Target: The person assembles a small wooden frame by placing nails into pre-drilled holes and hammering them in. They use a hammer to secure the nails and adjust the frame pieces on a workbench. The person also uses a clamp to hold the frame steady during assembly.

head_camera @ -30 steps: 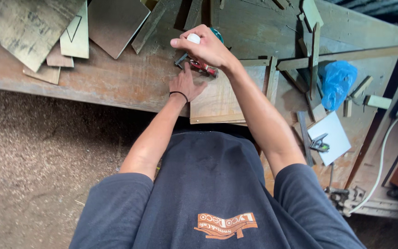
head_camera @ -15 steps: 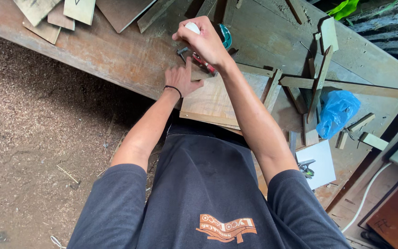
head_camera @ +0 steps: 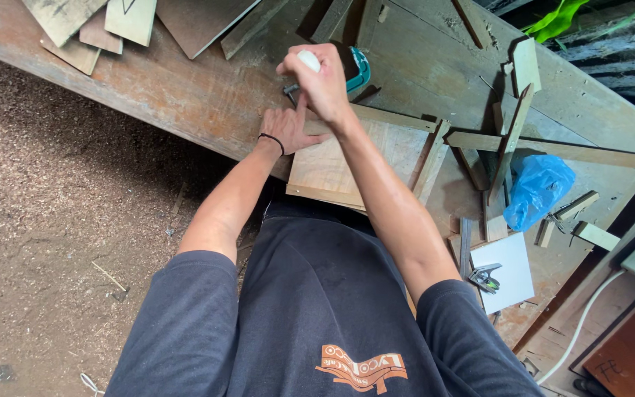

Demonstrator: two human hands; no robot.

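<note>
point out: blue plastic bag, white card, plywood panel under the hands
blue plastic bag (head_camera: 538, 190), head view, middle of the crumpled bag
white card (head_camera: 512, 259), head view, bare upper part
plywood panel (head_camera: 332, 167), head view, bare face near its front edge

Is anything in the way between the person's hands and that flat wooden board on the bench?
Nothing visible. The left hand lies flat on the wooden board's far corner, and the right hand grips a white-topped tool right above it.

Bench (head_camera: 185, 81): worn, stained timber, scrap offcuts (head_camera: 130, 18) scattered. Floor (head_camera: 53, 220): sawdust-covered earth. Blue plastic bag (head_camera: 538, 187), white cable (head_camera: 575, 331). Even daylight.
</note>
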